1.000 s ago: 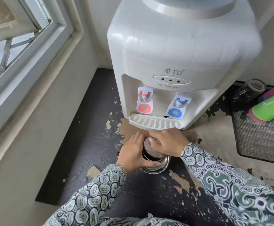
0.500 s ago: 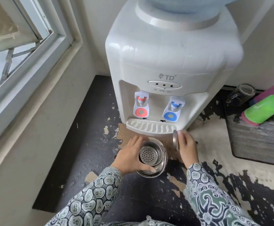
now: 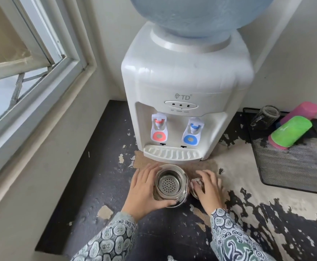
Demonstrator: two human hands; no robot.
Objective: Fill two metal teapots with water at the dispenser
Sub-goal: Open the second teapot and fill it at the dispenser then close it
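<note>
A shiny metal teapot (image 3: 169, 185) stands on the worn counter just in front of the white water dispenser (image 3: 184, 95). Its top is uncovered and a perforated strainer shows inside. My left hand (image 3: 141, 191) grips the teapot's left side, thumb curled round the near wall. My right hand (image 3: 208, 187) holds the teapot's lid (image 3: 197, 186) low beside the pot on its right. The red hot tap (image 3: 158, 127) and blue tap (image 3: 192, 131) sit above the drip tray (image 3: 171, 153). Only this one teapot is in view.
A black mesh tray (image 3: 293, 166) on the right carries a green and pink bottle (image 3: 290, 131), a pink bottle (image 3: 300, 111) and a glass mug (image 3: 266, 115). A window frame and wall (image 3: 40, 102) close off the left. The blue water jug (image 3: 199, 14) tops the dispenser.
My right hand lifted the lid off the teapot, carried it to the right and lowered it beside the pot. My left hand stayed on the teapot. The camera tilted up.
</note>
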